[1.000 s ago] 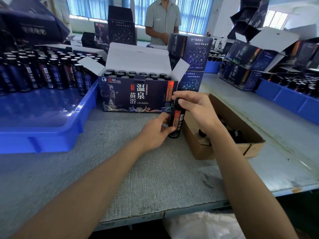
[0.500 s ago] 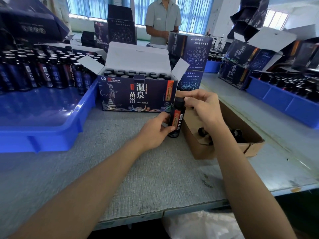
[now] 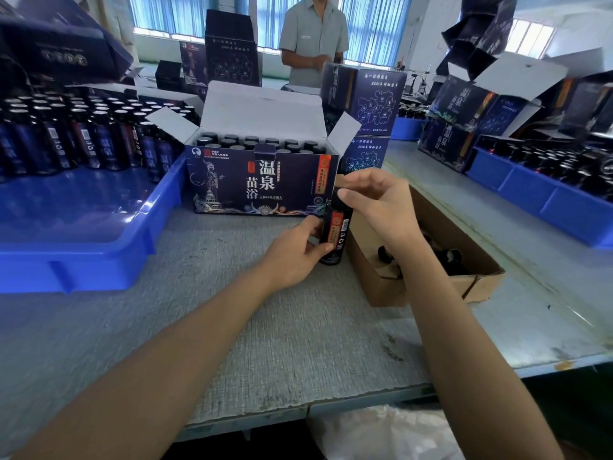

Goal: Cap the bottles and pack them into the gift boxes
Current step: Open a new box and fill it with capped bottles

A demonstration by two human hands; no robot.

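Head view: bottle (image 3: 335, 232) upright on tabletop (image 3: 265, 327) between the hands, just in front of the gift box (image 3: 258, 184). Left hand (image 3: 295, 250) grips its lower body; right hand (image 3: 381, 202) pinches its top. Since half a second ago: bottle unmoved, right thumb further across the top.

This is a packing workshop on a factory floor: long grey work tables (image 3: 265, 327) carry blue plastic trays (image 3: 83, 260) crowded with rows of identical dark bottles (image 3: 83, 137); printed gift boxes (image 3: 374, 104) stand stacked and open all around; a brown carton (image 3: 384, 290) holds loose caps (image 3: 452, 257); another worker (image 3: 313, 38) stands across the table.
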